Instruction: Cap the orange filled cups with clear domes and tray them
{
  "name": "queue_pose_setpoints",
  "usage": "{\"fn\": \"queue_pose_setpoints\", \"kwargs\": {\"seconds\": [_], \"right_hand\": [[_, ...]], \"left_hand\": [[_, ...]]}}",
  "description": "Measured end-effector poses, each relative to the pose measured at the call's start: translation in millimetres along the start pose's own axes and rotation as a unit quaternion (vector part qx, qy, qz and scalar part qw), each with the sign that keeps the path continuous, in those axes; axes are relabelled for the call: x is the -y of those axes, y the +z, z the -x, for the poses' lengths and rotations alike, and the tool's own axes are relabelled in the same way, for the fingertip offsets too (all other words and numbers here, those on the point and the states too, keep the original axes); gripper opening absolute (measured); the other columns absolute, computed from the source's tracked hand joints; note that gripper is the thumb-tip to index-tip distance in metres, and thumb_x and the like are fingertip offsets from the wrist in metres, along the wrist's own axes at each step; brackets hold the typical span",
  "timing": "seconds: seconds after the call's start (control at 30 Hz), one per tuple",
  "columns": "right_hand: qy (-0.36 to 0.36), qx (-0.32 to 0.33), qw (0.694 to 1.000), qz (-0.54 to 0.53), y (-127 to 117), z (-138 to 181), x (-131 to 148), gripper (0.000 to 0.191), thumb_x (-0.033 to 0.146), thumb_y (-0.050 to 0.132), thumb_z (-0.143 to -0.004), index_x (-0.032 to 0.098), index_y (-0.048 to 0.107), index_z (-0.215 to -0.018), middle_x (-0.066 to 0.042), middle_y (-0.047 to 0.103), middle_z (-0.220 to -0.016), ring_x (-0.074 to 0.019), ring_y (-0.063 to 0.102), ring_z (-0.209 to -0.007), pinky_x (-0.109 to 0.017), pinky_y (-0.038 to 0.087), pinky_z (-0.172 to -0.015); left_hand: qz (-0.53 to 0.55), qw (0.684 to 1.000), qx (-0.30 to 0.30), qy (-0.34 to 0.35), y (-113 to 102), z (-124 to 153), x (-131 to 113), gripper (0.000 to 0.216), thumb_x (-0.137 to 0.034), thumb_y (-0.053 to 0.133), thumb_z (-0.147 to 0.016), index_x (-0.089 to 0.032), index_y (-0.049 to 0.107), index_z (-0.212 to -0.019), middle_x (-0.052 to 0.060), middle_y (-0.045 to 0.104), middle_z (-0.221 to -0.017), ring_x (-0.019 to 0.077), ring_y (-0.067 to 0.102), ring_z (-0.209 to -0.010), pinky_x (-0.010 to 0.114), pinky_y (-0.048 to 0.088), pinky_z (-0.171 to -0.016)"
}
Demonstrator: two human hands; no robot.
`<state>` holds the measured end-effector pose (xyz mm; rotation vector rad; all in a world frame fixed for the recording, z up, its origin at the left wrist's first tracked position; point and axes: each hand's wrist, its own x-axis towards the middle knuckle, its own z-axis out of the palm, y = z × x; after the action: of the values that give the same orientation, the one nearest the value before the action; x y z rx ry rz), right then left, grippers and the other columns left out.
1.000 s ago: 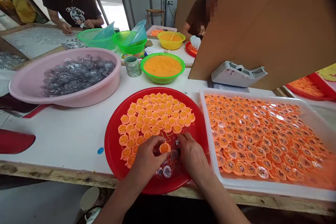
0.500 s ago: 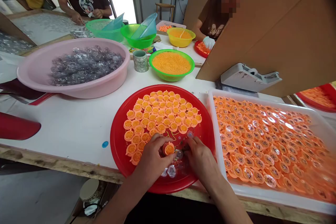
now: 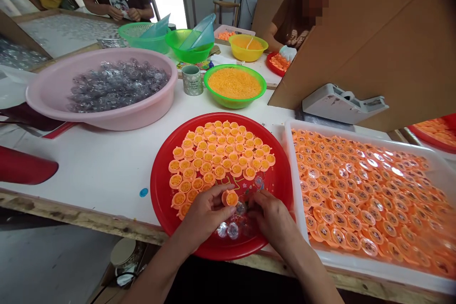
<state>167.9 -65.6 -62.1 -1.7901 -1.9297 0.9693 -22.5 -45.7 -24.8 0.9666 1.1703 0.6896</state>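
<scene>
My left hand (image 3: 201,213) pinches a small orange plastic cup (image 3: 232,198) with orange grains inside, above the red round tray (image 3: 161,204). My right hand (image 3: 272,213) is just right of it, fingertips bent together; whatever they hold, if anything, is hidden. Between and below the hands lie a few small clear plastic lids (image 3: 232,231), and another clear lid (image 3: 259,182) lies just beyond my right fingers. Several filled orange cups (image 3: 205,167) stand close together over the tray's far and left parts.
To the right, a white tray (image 3: 297,199) holds many lidded orange pieces. Behind stand a pink basin (image 3: 149,111) of clear plastic pieces, a mug (image 3: 192,80) and a green bowl (image 3: 235,103) of orange grains. A cardboard sheet (image 3: 374,47) rises right. Two people work across the table.
The view has shifted slightly. My left hand still holds the orange cup, tilted a little differently. My right fingers have drawn back from the clear lid at the tray's right.
</scene>
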Motion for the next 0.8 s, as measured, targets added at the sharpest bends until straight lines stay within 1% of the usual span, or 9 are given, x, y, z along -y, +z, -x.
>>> {"fn": "queue_pose_setpoints", "kwargs": {"seconds": [0.07,0.13,0.23,0.3,0.37,0.43,0.6,0.73,0.8], "right_hand": [[-0.009,-0.002,0.999,-0.033,-3,2,3,0.019,0.001,0.05,-0.068,0.02,0.052,-0.068,0.001,0.059,-0.078,-0.0138,0.056,-0.07,-0.023,0.041,-0.066],[-0.001,0.005,0.997,-0.071,-8,3,5,0.017,0.003,0.052,-0.07,0.02,0.051,-0.065,0.003,0.057,-0.07,-0.0132,0.053,-0.065,-0.023,0.039,-0.062],[0.034,0.0,0.987,-0.159,-16,5,8,0.01,0.013,0.06,-0.075,0.02,0.055,-0.069,0.004,0.058,-0.067,-0.0132,0.052,-0.064,-0.024,0.04,-0.061],[0.052,-0.014,0.964,-0.259,-20,5,11,0.007,0.021,0.066,-0.075,0.019,0.06,-0.075,0.002,0.061,-0.072,-0.014,0.056,-0.069,-0.025,0.043,-0.065],[0.062,-0.01,0.929,-0.365,-21,4,14,0.013,0.026,0.072,-0.074,0.019,0.063,-0.08,0.001,0.064,-0.075,-0.0139,0.059,-0.072,-0.025,0.047,-0.068],[0.069,0.007,0.896,-0.439,-20,3,18,0.018,0.029,0.076,-0.073,0.018,0.064,-0.081,0.002,0.065,-0.073,-0.0122,0.06,-0.069,-0.023,0.048,-0.066],[0.087,0.018,0.854,-0.512,-13,3,20,0.022,0.029,0.082,-0.069,0.017,0.066,-0.078,0.002,0.066,-0.068,-0.0095,0.059,-0.061,-0.02,0.048,-0.058],[0.09,0.027,0.83,-0.549,-10,3,18,0.022,0.027,0.085,-0.066,0.017,0.068,-0.077,0.001,0.068,-0.07,-0.0098,0.061,-0.063,-0.021,0.052,-0.062],[0.101,0.022,0.822,-0.56,-9,2,17,0.023,0.028,0.086,-0.065,0.018,0.069,-0.079,0.002,0.068,-0.07,-0.0103,0.062,-0.063,-0.022,0.053,-0.063]], "left_hand": [[0.033,0.999,0.012,-0.013,-2,3,-1,0.042,-0.027,0.068,-0.076,-0.019,0.065,-0.118,0.005,0.071,-0.111,0.023,0.066,-0.104,0.036,0.054,-0.091],[0.064,0.997,0.021,-0.026,-4,4,-1,0.041,-0.034,0.066,-0.081,-0.019,0.065,-0.118,0.006,0.069,-0.115,0.0235,0.067,-0.102,0.038,0.053,-0.092],[0.06,0.997,0.021,-0.036,-4,5,-3,0.038,-0.037,0.065,-0.082,-0.018,0.067,-0.114,0.006,0.07,-0.104,0.0221,0.068,-0.091,0.036,0.056,-0.083],[0.031,0.999,0.009,-0.031,-1,4,-3,0.032,-0.035,0.065,-0.082,-0.017,0.068,-0.109,0.004,0.069,-0.093,0.0195,0.067,-0.083,0.03,0.057,-0.073],[0.008,1.0,0.001,-0.019,2,2,-3,0.027,-0.032,0.062,-0.083,-0.017,0.068,-0.104,0.003,0.067,-0.088,0.0166,0.064,-0.076,0.026,0.054,-0.066],[-0.014,1.0,0.001,0.002,5,1,-1,0.023,-0.03,0.059,-0.084,-0.018,0.067,-0.102,0.002,0.066,-0.087,0.0151,0.063,-0.074,0.025,0.052,-0.065],[-0.064,0.997,-0.006,0.04,8,-1,3,0.019,-0.028,0.059,-0.084,-0.018,0.066,-0.098,0.002,0.067,-0.083,0.0164,0.063,-0.077,0.025,0.05,-0.067],[-0.052,0.998,0.017,0.039,6,-2,4,0.027,-0.03,0.062,-0.083,-0.018,0.068,-0.106,0.006,0.073,-0.097,0.0228,0.067,-0.093,0.032,0.054,-0.078],[-0.041,0.999,0.016,0.027,6,-2,5,0.03,-0.03,0.061,-0.084,-0.02,0.068,-0.111,0.007,0.073,-0.105,0.0235,0.07,-0.091,0.034,0.056,-0.077]]}}
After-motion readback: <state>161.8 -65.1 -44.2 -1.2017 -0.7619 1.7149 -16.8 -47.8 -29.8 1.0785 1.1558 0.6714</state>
